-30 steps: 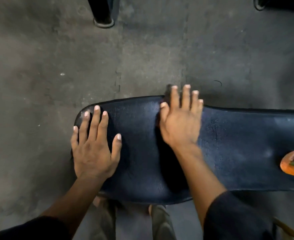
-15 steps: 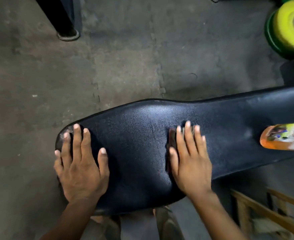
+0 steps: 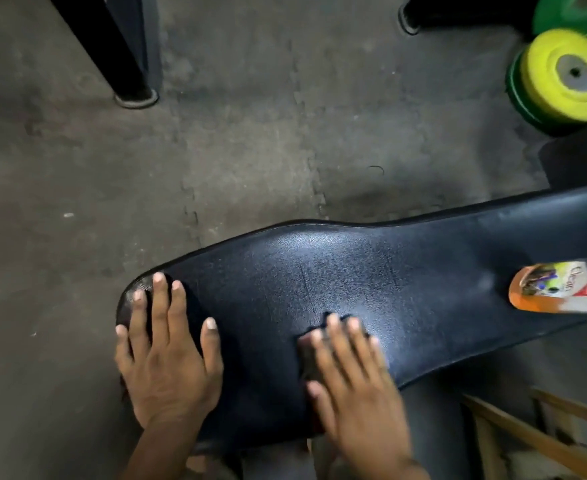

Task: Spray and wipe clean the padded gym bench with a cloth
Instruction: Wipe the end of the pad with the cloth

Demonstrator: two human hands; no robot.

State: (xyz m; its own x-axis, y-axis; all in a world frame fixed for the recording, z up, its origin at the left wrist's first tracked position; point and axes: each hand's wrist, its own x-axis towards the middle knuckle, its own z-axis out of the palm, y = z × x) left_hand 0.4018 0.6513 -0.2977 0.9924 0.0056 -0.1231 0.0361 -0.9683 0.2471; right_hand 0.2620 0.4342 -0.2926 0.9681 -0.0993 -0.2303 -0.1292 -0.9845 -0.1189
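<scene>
Change: a second ago the right hand (image 3: 358, 386) lay flat at the far edge of the bench (image 3: 406, 289); it has since drawn back across the pad and now sits at the near edge, blurred with motion. The left hand (image 3: 167, 358) has stayed planted on the rounded end of the pad throughout.
Meaning for the task: I judge this a wiping stroke pulled from the far side toward the person, so the wiping stage is under way on the end section; the stretch toward 3 o'clock looks not yet reached.
Left hand: spread wide and flat, palm down, holding nothing, bracing the pad at about 8 o'clock in the view.
Right hand: flat with its fingers together at about 5 o'clock, pressing down on a dark cloth (image 3: 311, 358), of which only a sliver shows past the fingertips and beside the thumb.
Bench: black textured padding, running from the rounded end at 8 o'clock up to 3 o'clock; a light sheen lies across its middle.
Spray bottle (image 3: 558, 289): lying on its side on the pad at 3 o'clock, well apart from both hands, orange liquid inside.
Writing: the bottle's label shows a word that looks like "Clean"; the smaller print and a red patch are too blurred to read.
Surroundings: yellow and green weight plates (image 3: 565, 74) on the floor at 1 o'clock.
</scene>
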